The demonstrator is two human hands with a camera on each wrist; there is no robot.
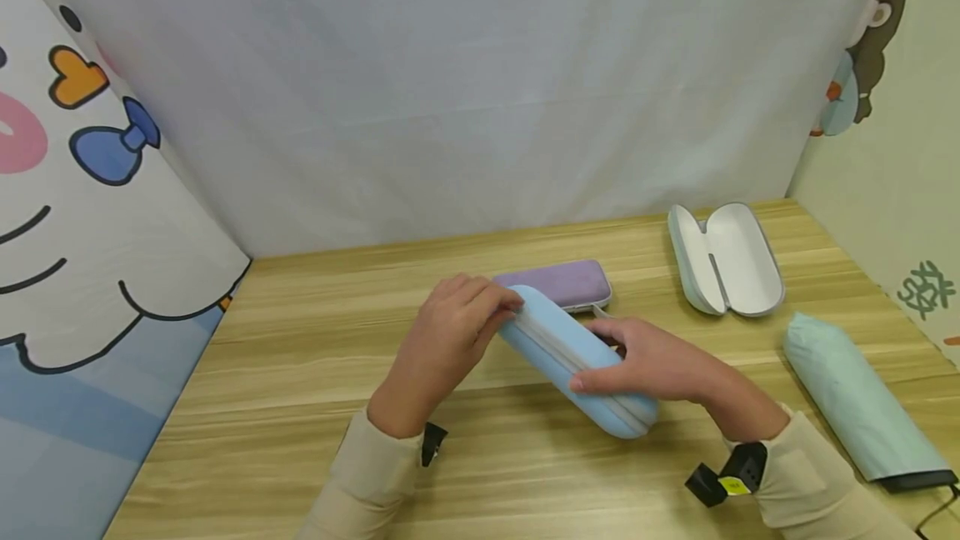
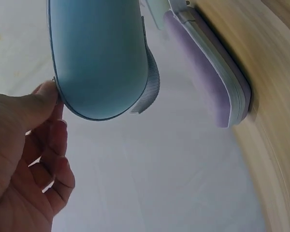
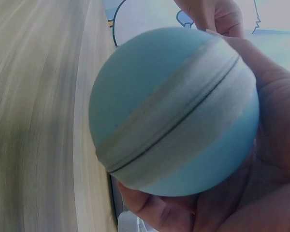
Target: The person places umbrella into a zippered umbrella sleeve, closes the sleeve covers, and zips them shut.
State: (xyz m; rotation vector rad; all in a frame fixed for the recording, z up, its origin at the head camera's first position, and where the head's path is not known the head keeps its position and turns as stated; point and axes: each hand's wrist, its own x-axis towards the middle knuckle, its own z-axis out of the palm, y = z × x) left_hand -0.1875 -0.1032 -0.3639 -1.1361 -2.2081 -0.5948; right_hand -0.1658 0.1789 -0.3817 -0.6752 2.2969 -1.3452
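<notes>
Two beige sleeves [image 1: 371, 477] come in lowest, closest to the head camera, each with a black device [image 1: 746, 465] at the wrist. Beyond them, a light-blue zippered case [image 1: 572, 357] is held slantwise over the wooden table [image 1: 300, 373], its shadow below. The right hand [image 1: 663, 361] is clamped round the case's nearer right end, thumb across the zipper side and fingers around the opposite side; the rounded end pokes out past the thumb. The left hand [image 1: 450, 327] pinches the seam at the other end with thumb and forefinger, its remaining fingers loosely bent, so the middle of the case lies between the two grips. Whether a zipper pull is between those fingertips, I cannot tell. Just behind the case lies a purple zippered case [image 1: 562, 280], partly covered by it. Farther right are an opened glasses case [image 1: 738, 265] with a white lining and a mint-green folded umbrella [image 1: 858, 398].
</notes>
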